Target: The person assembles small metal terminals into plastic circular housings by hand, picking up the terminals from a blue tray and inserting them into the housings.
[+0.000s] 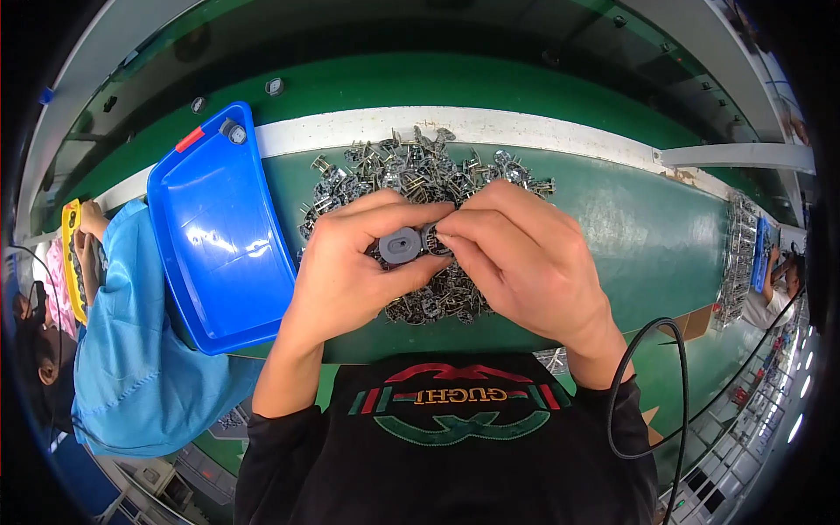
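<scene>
My left hand (350, 254) is closed around a small grey round plastic part (400, 247) with an oval slot in its face. Beside that part, a dark ring-shaped piece (432, 240) sits between my two hands. The fingertips of my right hand (525, 254) pinch at this ring; whether they hold a smaller piece there is hidden. Below and behind both hands spreads a heap of small metal pronged parts (411, 166) on the green table (630, 219).
At the left stands a blue plastic tray (223, 262) with one small part in its far corner. A white ledge (525, 129) borders the table, and a green belt lies beyond. A co-worker in a blue garment (131, 341) sits at the left. A black cable (618, 394) hangs at the right.
</scene>
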